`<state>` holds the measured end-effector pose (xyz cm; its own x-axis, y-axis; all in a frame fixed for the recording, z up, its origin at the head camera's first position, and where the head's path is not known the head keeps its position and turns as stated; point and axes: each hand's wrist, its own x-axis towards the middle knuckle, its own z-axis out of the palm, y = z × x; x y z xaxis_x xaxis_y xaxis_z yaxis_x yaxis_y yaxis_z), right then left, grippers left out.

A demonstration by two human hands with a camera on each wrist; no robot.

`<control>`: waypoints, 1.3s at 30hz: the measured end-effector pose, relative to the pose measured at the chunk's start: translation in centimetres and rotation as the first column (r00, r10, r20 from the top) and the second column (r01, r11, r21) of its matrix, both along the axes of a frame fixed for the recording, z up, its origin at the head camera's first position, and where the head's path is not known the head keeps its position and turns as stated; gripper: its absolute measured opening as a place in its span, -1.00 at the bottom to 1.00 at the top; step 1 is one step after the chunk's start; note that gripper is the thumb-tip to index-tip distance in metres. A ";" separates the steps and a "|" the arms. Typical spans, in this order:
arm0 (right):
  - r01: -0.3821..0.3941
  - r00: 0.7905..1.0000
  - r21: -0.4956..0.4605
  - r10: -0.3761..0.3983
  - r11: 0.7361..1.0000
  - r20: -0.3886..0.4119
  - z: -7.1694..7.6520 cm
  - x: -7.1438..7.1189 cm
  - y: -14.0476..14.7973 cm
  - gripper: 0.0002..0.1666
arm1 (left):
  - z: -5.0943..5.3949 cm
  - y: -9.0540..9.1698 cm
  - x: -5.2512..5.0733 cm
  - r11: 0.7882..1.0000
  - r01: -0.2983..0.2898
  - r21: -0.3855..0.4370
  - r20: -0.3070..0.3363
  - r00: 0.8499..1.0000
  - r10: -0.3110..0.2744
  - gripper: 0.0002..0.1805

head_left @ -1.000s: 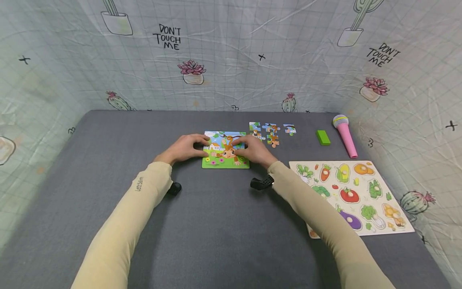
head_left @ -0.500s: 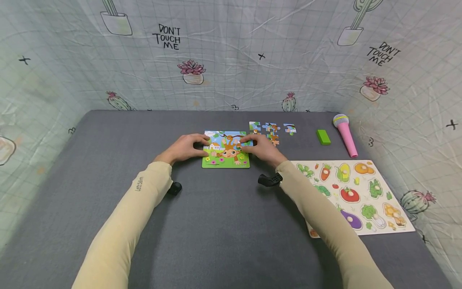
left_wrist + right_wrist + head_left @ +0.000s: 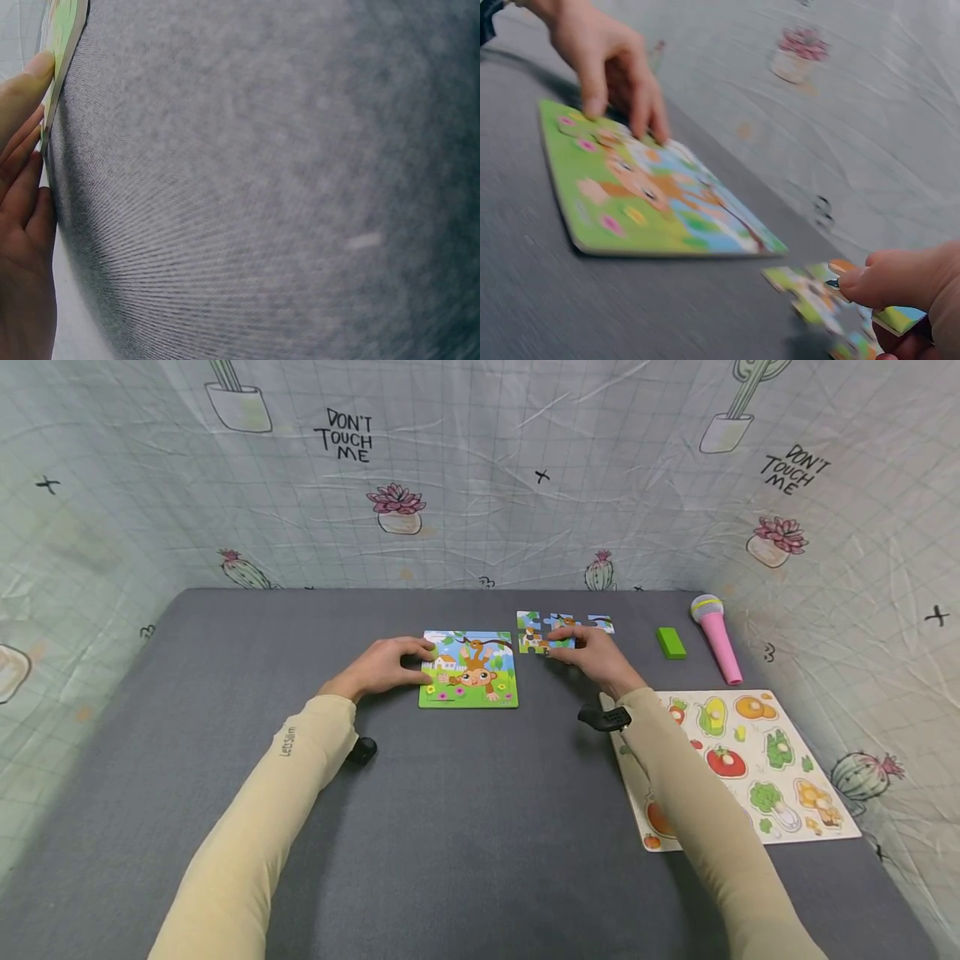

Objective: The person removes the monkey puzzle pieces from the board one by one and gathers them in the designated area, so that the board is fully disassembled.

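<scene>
In the head view, the puzzle board [image 3: 468, 702] with its monkey picture lies flat near the middle of the frame on the grey worktop [image 3: 450, 827]. The left hand [image 3: 380, 665] is at its left edge, thumb and index finger apart and resting on the border. The right hand [image 3: 600, 662] is right of centre, its fingers drawn together over the loose pieces [image 3: 528, 620], which lie just beside the board. Farther right are a green block [image 3: 671, 643] and a pink microphone [image 3: 720, 647]; at the lower right, partly under the right sleeve [image 3: 697, 810], is a vegetable board [image 3: 757, 760]. A printed cloth [image 3: 480, 468] fills the upper frame.

In the left wrist view, the thumb and fingers touch the puzzle board's edge at the upper left; worktop fills most of the rest.

In the right wrist view, slightly blurred, the right hand at the lower right pinches a puzzle piece [image 3: 900, 320] between thumb and fingers. The puzzle board lies left of centre, the left hand's fingers on its upper edge.
</scene>
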<state>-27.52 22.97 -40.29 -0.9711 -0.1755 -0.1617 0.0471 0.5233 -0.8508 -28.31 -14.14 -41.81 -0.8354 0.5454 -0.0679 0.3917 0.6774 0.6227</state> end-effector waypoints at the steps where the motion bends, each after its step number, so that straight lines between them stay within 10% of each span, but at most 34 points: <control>1: 0.010 1.000 -0.007 -0.010 1.000 0.004 0.0 -0.1 0.5 -0.58 | 0.0 0.0 0.0 1.000 -0.001 0.000 0.001 1.000 0.001 -0.49; 17: 0.006 0.997 0.118 -0.016 0.993 0.077 -0.1 -1.6 7.5 -0.53 | 0.2 -0.1 0.0 1.000 0.006 -0.002 0.010 1.000 -0.006 -0.48; 39: 0.033 0.999 0.235 -0.024 0.971 -0.041 -0.9 -1.4 7.9 -0.46 | 0.3 0.0 0.0 1.000 0.017 -0.008 0.006 1.000 -0.017 -0.48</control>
<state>-28.96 30.89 -41.16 -0.9814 -0.1089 -0.1581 0.0349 0.7085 -0.7049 -28.30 -14.15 -41.55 -0.8254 0.5593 -0.0770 0.3997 0.6753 0.6199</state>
